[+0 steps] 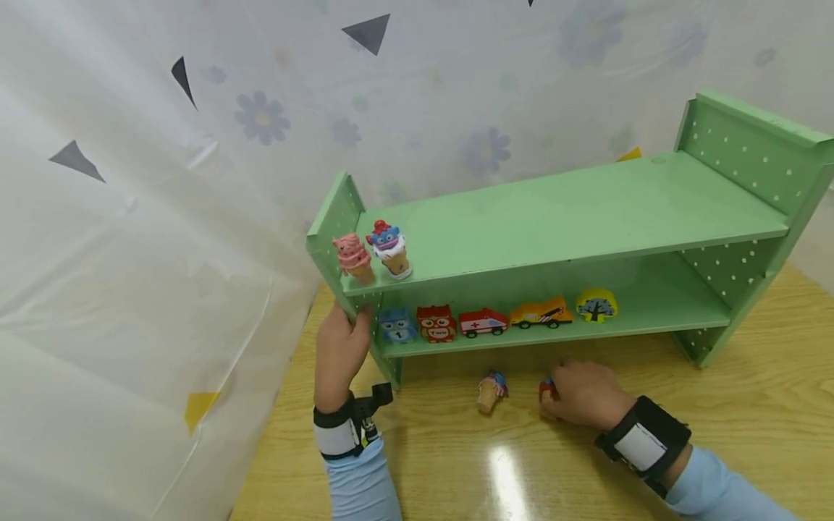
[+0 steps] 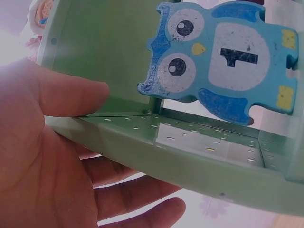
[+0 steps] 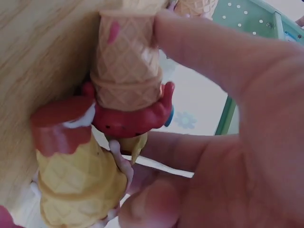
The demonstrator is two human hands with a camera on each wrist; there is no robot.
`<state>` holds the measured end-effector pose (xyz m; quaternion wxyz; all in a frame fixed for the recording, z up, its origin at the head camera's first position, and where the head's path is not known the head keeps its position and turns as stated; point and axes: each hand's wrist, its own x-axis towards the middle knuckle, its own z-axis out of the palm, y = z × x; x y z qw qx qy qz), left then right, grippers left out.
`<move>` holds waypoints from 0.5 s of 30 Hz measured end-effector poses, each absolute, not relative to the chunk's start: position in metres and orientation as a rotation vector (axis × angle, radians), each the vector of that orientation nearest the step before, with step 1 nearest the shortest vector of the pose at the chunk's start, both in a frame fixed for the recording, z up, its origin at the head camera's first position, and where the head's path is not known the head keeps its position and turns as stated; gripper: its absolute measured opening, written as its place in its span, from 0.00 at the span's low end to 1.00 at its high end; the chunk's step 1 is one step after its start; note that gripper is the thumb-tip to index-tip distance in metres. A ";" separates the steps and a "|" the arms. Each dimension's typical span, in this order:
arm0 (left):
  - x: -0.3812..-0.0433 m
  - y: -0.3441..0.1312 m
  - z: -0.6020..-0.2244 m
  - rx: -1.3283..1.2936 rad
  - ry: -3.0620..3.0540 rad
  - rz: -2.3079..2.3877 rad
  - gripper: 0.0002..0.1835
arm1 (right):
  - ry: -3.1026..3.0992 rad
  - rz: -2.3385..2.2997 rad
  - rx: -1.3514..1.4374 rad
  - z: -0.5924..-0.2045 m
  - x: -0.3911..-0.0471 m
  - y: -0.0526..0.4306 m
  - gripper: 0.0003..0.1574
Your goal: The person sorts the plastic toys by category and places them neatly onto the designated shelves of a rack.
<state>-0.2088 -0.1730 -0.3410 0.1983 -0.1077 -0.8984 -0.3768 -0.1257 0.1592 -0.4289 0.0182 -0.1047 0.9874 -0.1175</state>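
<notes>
My left hand (image 1: pixel 342 351) grips the left side panel (image 2: pixel 190 175) of a green toy shelf, thumb inside and fingers outside. Near its thumb, on the lower board, stands a blue owl block (image 2: pixel 223 61) marked 1. Down on the table, in front of the shelf, my right hand (image 1: pixel 583 394) holds an ice-cream cone toy (image 3: pixel 126 61) with a red top, the thumb against the cone's base. A second toy, a yellow cone with a brown end (image 3: pixel 78 161), lies beside it near the fingers. Another ice-cream toy (image 1: pixel 489 392) lies left of the right hand.
Two ice-cream figures, one pink (image 1: pixel 354 258) and one blue-faced (image 1: pixel 389 251), stand on the upper board's left end. Along the lower board are a red owl (image 1: pixel 436 323), an ambulance (image 1: pixel 483 323), a tow truck (image 1: pixel 541 313) and a yellow tree block (image 1: pixel 596 305). Patterned sheeting hangs behind.
</notes>
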 end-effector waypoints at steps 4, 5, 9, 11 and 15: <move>-0.209 -0.174 -0.342 -0.302 -2.511 -1.064 0.12 | 3.093 -0.430 -0.419 -0.432 -0.125 0.157 0.24; -0.209 -0.174 -0.342 -0.304 -2.512 -1.063 0.12 | 3.104 -0.440 -0.447 -0.433 -0.125 0.157 0.24; -0.209 -0.173 -0.342 -0.307 -2.514 -1.070 0.13 | 3.165 -0.430 -0.515 -0.436 -0.123 0.154 0.23; -0.209 -0.173 -0.341 -0.304 -2.512 -1.074 0.13 | 3.188 -0.418 -0.542 -0.438 -0.122 0.153 0.23; -0.209 -0.173 -0.341 -0.299 -2.502 -1.082 0.12 | 3.200 -0.440 -0.603 -0.440 -0.121 0.152 0.27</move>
